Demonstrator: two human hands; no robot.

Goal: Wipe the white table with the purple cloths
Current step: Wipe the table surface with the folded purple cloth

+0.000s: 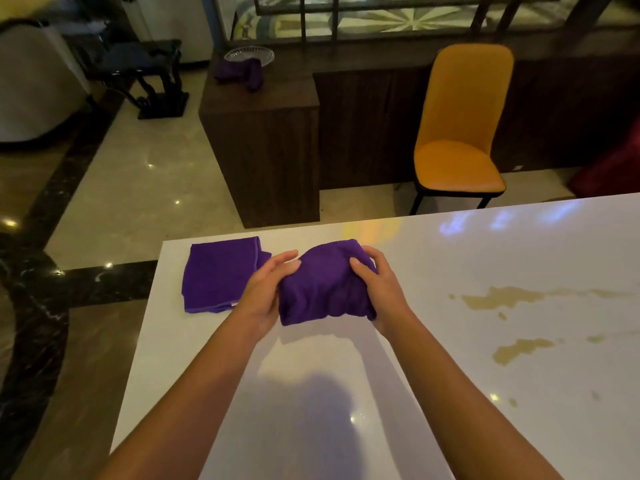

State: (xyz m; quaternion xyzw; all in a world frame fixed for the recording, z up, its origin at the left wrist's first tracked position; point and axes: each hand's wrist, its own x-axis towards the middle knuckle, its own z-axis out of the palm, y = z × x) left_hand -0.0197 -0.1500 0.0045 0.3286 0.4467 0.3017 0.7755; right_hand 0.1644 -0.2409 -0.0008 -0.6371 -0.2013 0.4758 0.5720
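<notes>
1. Head view: a glossy white worktop [450, 393] fills the lower right of the picture, its far left corner near the middle.
2. The left hand [265, 292] and the right hand [375, 289] grip a bunched purple cloth [323, 285] from its two sides, fingers curled into the fabric; it sits near the far edge, and I cannot tell whether it touches the surface.
3. A second purple cloth [220, 275] lies folded flat at the far left corner of the worktop, just beside the left hand.
4. Tan spill patches [504, 297] spread across the right part of the worktop, well apart from both cloths.
5. Beyond the far edge stand an orange chair [462, 133] and a dark wooden cabinet [273, 161].
6. On the cabinet top lies a third crumpled purple cloth [240, 72], beside a glass dish [248, 54].
</notes>
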